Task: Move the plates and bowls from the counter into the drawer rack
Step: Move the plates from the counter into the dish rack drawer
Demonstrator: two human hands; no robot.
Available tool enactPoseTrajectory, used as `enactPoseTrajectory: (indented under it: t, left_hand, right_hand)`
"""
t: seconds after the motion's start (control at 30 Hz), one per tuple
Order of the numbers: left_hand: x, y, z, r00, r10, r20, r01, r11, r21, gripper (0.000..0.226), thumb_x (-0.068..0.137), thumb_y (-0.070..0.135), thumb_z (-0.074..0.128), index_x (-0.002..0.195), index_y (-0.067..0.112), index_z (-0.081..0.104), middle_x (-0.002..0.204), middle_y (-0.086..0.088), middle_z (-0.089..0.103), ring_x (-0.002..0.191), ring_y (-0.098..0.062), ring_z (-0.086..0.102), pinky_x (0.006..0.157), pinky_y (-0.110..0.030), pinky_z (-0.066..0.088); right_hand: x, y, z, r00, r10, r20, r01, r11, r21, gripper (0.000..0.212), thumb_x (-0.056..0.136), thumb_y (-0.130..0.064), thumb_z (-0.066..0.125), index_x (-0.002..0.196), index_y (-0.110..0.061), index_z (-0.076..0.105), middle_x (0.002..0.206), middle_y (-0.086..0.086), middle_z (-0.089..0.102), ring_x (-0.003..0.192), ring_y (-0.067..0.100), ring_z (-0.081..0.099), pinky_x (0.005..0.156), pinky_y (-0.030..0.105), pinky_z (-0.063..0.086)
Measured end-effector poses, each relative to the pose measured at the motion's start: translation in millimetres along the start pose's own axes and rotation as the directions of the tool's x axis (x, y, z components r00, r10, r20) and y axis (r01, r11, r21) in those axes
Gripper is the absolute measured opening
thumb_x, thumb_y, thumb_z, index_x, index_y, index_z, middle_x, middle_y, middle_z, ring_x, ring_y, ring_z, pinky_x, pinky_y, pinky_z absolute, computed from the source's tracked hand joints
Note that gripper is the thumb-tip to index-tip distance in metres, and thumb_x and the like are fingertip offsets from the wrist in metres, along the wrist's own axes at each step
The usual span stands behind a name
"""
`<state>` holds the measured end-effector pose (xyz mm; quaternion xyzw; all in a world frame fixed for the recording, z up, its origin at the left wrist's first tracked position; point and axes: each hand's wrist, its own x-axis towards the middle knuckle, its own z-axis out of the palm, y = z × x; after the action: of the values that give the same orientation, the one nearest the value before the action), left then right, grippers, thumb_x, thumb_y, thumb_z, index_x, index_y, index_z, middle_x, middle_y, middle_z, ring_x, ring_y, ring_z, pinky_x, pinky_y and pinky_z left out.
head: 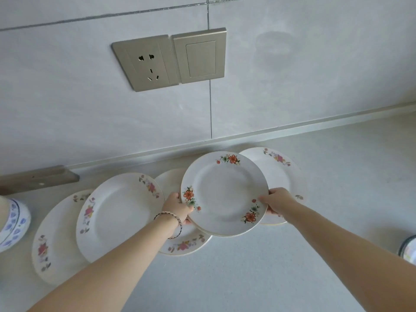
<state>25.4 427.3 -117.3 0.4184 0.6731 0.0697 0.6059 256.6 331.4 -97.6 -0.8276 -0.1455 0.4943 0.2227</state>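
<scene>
A white plate with orange flowers is held over the counter, tilted a little. My left hand grips its left rim and my right hand grips its right rim. Under and around it lie several white plates with pink flowers: one behind the right hand, one partly hidden beneath the held plate, a large one to the left, and another at the far left under it. The drawer rack is out of view.
A blue-patterned bowl stands at the left edge and another dish rim peeks in at the right edge. The tiled wall carries a socket and switch. A wooden board lies against the wall.
</scene>
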Motion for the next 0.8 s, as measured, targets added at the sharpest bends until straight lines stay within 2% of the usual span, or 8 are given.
enactPoseTrajectory:
  t: [0.1,0.17,0.23,0.3,0.37,0.57,0.67,0.8]
  left_hand:
    - [-28,-10,-2,0.999,0.051,-0.003,-0.051,0.999,0.02,0.025,0.084,-0.002,0.062,0.107,0.002,0.053,0.113,-0.016,0.063,0.103,-0.036,0.063,0.074,-0.045,0.057]
    - [-54,-21,-3,0.997,0.079,-0.002,-0.079,0.997,-0.004,0.021,0.084,-0.004,0.061,0.098,0.008,0.05,0.107,-0.014,0.061,0.102,-0.036,0.062,0.077,-0.047,0.056]
    - [-83,-35,-4,0.994,0.112,0.009,-0.112,0.993,-0.042,0.022,0.084,-0.008,0.059,0.088,0.011,0.049,0.096,-0.014,0.06,0.093,-0.036,0.062,0.079,-0.05,0.054]
    - [-113,-52,-5,0.986,0.165,0.022,-0.164,0.985,-0.056,0.022,0.083,-0.009,0.058,0.093,0.009,0.049,0.087,-0.013,0.061,0.081,-0.032,0.063,0.076,-0.049,0.055]
    - [-144,-70,-5,0.976,0.217,0.024,-0.215,0.975,-0.05,0.025,0.083,-0.008,0.059,0.1,0.007,0.05,0.084,-0.011,0.063,0.074,-0.025,0.064,0.064,-0.04,0.059]
    - [-241,-143,10,0.946,0.32,-0.043,-0.323,0.941,-0.104,0.025,0.083,-0.007,0.06,0.093,0.014,0.05,0.08,-0.008,0.064,0.07,-0.019,0.063,0.046,-0.024,0.057]
    - [-288,-195,19,0.94,0.327,-0.094,-0.338,0.931,-0.14,0.029,0.083,-0.008,0.06,0.103,0.008,0.049,0.081,-0.007,0.064,0.072,-0.02,0.064,0.052,-0.029,0.059]
    - [-346,-265,20,0.951,0.272,-0.148,-0.298,0.935,-0.191,0.029,0.082,-0.009,0.061,0.101,0.008,0.049,0.084,-0.008,0.064,0.076,-0.026,0.064,0.072,-0.045,0.057]
  right_hand:
    - [-24,21,-1,1.0,0.007,0.01,-0.007,0.997,0.076,0.025,0.088,0.002,0.053,0.11,0.009,0.061,0.092,0.016,0.064,0.077,0.027,0.063,0.062,0.026,0.057]
    - [-47,39,-5,1.0,-0.016,0.027,0.012,0.993,0.121,0.024,0.087,0.002,0.054,0.109,0.009,0.061,0.095,0.017,0.065,0.074,0.025,0.064,0.051,0.018,0.057]
    - [-75,59,-13,0.998,-0.059,0.035,0.054,0.989,0.137,0.021,0.087,0.001,0.054,0.106,0.007,0.063,0.091,0.015,0.067,0.067,0.02,0.064,0.047,0.014,0.055]
    - [-104,79,-22,0.992,-0.117,0.039,0.111,0.986,0.124,0.017,0.088,-0.002,0.055,0.101,0.004,0.065,0.083,0.01,0.069,0.067,0.017,0.066,0.051,0.012,0.055]
    - [-133,100,-30,0.984,-0.175,0.038,0.171,0.981,0.09,0.015,0.088,-0.005,0.056,0.097,0.002,0.066,0.08,0.007,0.07,0.067,0.016,0.068,0.055,0.012,0.055]
    - [-203,174,-42,0.943,-0.334,0.014,0.333,0.943,0.026,0.018,0.087,-0.008,0.06,0.098,0.005,0.067,0.094,0.017,0.072,0.082,0.031,0.07,0.087,0.041,0.056]
    - [-236,217,-40,0.922,-0.384,0.039,0.385,0.923,-0.019,0.018,0.087,-0.01,0.062,0.096,0.004,0.068,0.096,0.019,0.073,0.088,0.034,0.07,0.09,0.046,0.055]
    - [-280,267,-30,0.903,-0.417,0.102,0.425,0.902,-0.075,0.012,0.087,-0.01,0.062,0.095,-0.002,0.068,0.097,0.016,0.072,0.09,0.032,0.07,0.09,0.045,0.055]
